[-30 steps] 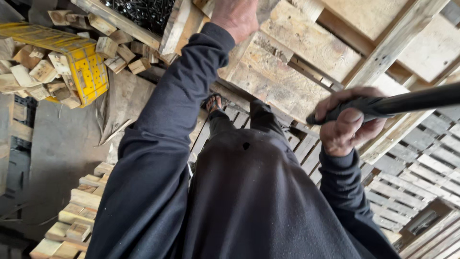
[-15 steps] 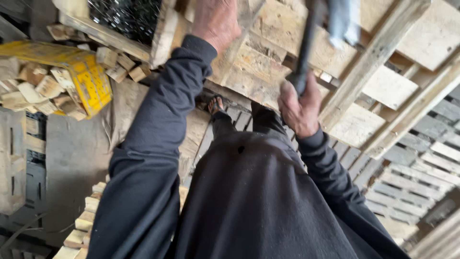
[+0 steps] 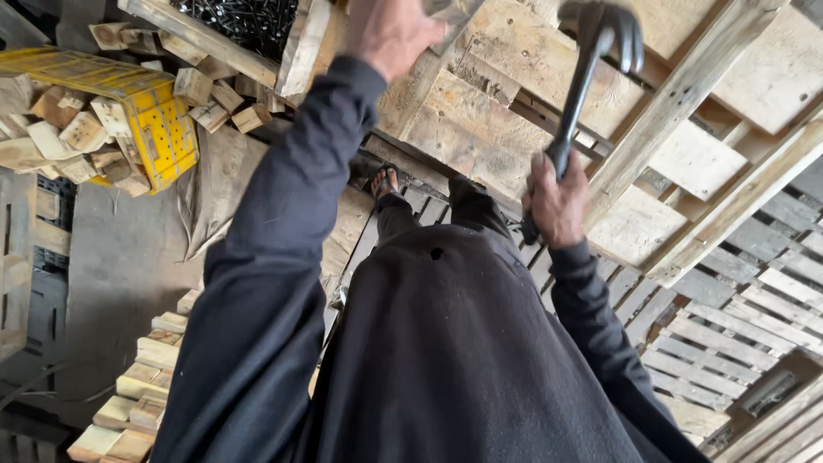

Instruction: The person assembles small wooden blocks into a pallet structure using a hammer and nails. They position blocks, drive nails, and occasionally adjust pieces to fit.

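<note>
- Head view, looking down the person's dark-sleeved body, going from the left of the frame to the right.
- At the upper left, a yellow crate [image 3: 159,129] lies tipped among loose wooden blocks [image 3: 64,141]; none of these is being handled.
- Along the lower left edge, more short blocks [image 3: 141,390] sit in a rough stack on the grey floor.
- At the top, left of centre, a dark heap of nails [image 3: 236,15] shows behind a pale wooden bar [image 3: 302,47].
- The left hand [image 3: 390,33] is at the top centre, pressed on the upper edge of a wooden pallet [image 3: 480,111]; its fingers run out of frame, so I cannot tell whether they are curled round the wood or just flat on it.
- 1 sandalled foot [image 3: 386,182] shows below it at the centre, beside the pallet's lower edge.
- The right hand [image 3: 557,201], right of centre, is clamped round the handle of a black claw hammer [image 3: 591,60], whose head is raised at the top of the frame, apart from the wood.
- My judgement: the hammering work is mid-way, with the hammer lifted between blows; the pallet boards look mostly in place, so much seems left.
- At the right, grey slatted pallets [image 3: 737,317] lie flat, untouched.
</note>
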`<state>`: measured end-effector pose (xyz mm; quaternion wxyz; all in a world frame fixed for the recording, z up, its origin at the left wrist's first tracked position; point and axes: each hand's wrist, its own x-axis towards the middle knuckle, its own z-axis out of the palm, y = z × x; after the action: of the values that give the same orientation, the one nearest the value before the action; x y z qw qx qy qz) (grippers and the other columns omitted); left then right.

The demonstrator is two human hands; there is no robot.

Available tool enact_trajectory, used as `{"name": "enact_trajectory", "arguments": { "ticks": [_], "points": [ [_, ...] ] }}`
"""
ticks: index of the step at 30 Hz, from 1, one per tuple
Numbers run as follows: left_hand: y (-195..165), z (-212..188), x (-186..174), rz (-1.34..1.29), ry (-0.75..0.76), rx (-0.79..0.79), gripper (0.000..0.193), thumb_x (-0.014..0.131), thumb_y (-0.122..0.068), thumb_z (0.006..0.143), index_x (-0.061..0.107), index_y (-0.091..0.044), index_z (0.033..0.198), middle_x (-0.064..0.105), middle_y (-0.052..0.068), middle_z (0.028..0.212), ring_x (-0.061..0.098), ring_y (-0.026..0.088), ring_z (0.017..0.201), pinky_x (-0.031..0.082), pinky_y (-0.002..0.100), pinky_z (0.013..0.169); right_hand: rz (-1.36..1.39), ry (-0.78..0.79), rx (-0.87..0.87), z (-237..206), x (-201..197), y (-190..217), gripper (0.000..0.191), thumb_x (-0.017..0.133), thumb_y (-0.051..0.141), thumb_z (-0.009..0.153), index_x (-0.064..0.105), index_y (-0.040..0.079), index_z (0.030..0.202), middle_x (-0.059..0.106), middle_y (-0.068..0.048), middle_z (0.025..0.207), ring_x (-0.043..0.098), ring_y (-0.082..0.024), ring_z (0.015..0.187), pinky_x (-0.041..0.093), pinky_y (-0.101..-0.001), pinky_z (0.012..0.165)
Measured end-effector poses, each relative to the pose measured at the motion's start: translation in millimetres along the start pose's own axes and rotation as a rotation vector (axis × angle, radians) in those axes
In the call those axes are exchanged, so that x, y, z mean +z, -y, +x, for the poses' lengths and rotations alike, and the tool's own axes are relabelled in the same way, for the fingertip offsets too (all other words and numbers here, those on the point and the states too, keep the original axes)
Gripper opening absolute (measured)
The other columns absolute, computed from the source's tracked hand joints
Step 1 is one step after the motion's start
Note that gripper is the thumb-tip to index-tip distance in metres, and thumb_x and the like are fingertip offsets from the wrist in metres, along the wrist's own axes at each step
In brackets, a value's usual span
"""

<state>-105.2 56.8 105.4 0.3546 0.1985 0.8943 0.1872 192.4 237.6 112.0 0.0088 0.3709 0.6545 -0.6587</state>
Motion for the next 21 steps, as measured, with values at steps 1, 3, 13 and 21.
{"name": "enact_trajectory", "arguments": {
  "ticks": [1, 3, 13, 21],
  "points": [
    [1.0, -13.1, 5.4, -0.106, -0.349, 0.201, 0.058, 0.07, -0.043, 0.092, 0.053, -0.001, 0.127, 0.062, 0.021, 0.12, 0.062, 0.036, 0.11, 0.056, 0.049, 0.099, -0.1, -0.014, 0.044, -10.3, -10.0, -5.8, 0.03, 0.065, 0.032, 0.103, 0.049, 0.006, 0.107, 0.053, 0.002, 0.069, 0.05, -0.009, 0.046, 0.049, -0.0263, 0.037],
    [7.6, -44.8, 32.9, -0.309, -0.999, 0.639, 0.103, 0.086, -0.039, 0.073, 0.028, 0.009, 0.144, 0.044, 0.031, 0.14, 0.048, 0.042, 0.131, 0.046, 0.056, 0.108, -0.156, -0.026, 0.103, -31.6, -25.0, -25.4, 0.032, 0.067, 0.033, 0.101, 0.05, 0.006, 0.105, 0.052, 0.003, 0.07, 0.049, -0.008, 0.047, 0.047, -0.0258, 0.039],
    [46.6, -87.9, 251.8, -0.363, -0.646, 0.155, 0.106, 0.102, -0.034, 0.057, 0.038, -0.013, 0.139, 0.053, 0.01, 0.14, 0.043, 0.035, 0.136, 0.028, 0.055, 0.124, -0.273, 0.003, 0.303, -67.5, -20.9, -46.1, 0.024, 0.064, 0.027, 0.101, 0.058, 0.004, 0.104, 0.058, -0.001, 0.07, 0.053, -0.01, 0.048, 0.047, -0.0268, 0.039],
    [61.9, -84.7, 259.0, -0.36, -0.678, 0.212, 0.111, 0.105, -0.033, 0.051, 0.036, -0.013, 0.136, 0.051, 0.009, 0.142, 0.043, 0.034, 0.137, 0.021, 0.053, 0.124, 0.212, 0.136, -1.022, -90.1, -41.4, 29.9, 0.044, 0.047, 0.048, 0.108, 0.055, 0.005, 0.111, 0.062, -0.007, 0.072, 0.057, -0.016, 0.048, 0.05, -0.0311, 0.04]
  ]
}}
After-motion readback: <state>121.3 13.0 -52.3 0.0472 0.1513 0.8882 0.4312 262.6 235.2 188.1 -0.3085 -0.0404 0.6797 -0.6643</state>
